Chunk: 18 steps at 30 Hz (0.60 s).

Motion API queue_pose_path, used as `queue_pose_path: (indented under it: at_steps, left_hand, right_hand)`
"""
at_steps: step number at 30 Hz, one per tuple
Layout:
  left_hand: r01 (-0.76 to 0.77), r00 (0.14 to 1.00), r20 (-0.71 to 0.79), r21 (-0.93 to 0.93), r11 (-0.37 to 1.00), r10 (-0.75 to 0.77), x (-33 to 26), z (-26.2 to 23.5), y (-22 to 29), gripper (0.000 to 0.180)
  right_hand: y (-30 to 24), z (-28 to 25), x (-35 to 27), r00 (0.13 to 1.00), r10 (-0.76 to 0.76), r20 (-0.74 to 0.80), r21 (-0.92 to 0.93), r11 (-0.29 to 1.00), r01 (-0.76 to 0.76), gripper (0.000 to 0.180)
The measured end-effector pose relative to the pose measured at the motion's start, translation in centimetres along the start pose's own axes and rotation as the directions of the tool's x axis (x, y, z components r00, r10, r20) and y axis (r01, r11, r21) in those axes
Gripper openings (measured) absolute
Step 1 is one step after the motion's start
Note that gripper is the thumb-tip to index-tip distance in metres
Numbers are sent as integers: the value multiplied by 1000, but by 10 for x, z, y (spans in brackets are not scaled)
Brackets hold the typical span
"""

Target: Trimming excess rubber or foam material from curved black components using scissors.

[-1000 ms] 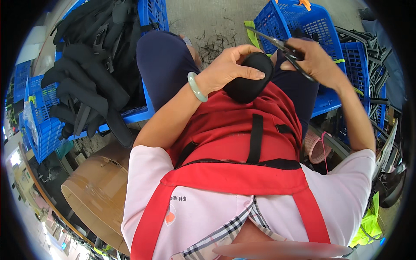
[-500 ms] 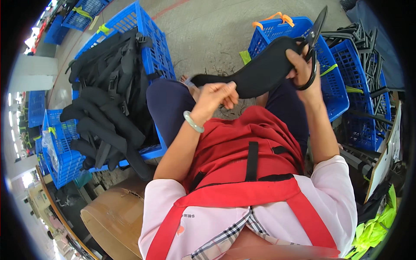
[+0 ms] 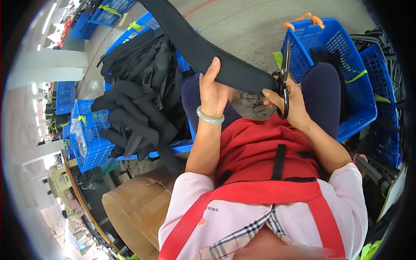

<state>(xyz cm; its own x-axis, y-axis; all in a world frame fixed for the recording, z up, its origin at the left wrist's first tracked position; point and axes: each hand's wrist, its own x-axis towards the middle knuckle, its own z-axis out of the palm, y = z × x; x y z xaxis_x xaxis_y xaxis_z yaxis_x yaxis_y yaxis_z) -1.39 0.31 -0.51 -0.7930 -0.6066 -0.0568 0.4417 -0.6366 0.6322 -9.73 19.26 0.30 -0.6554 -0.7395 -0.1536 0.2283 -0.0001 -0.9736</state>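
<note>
A long, curved, black padded strap (image 3: 232, 68) stretches from the top of the picture down to my right hand. My left hand (image 3: 213, 93) grips its lower edge partway along, thumb on the near face and the other fingers mostly hidden behind. In my right hand (image 3: 291, 104) is a pair of scissors (image 3: 284, 86) with black handles, blades pointing up and away. The thumb and fingers of that same hand also pinch the strap's right end. Whether the blades are parted is hard to tell.
On the left, a blue crate (image 3: 186, 145) is heaped with black padded straps (image 3: 138, 117). A second blue crate (image 3: 346, 56) stands right of my knees, with more crates beyond it. A cardboard box (image 3: 138, 203) sits at lower left.
The strap has swung up and left, its far part now reaching the top edge. My left hand has turned thumb-up onto it. My right hand with the scissors has come lower and nearer.
</note>
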Motion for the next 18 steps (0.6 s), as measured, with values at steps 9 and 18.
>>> queue_pose_path:
  at_steps: [9, 18]
  left_hand:
    - [108, 984, 142, 24, 994, -110, -5, -23, -20, 26]
    - [111, 983, 126, 153, 982, -131, -5, -25, -20, 20]
  right_hand:
    - [15, -1, 7, 996, 73, 45, 16, 997, -74, 21]
    - [5, -18, 8, 972, 204, 121, -244, 955, -170, 31]
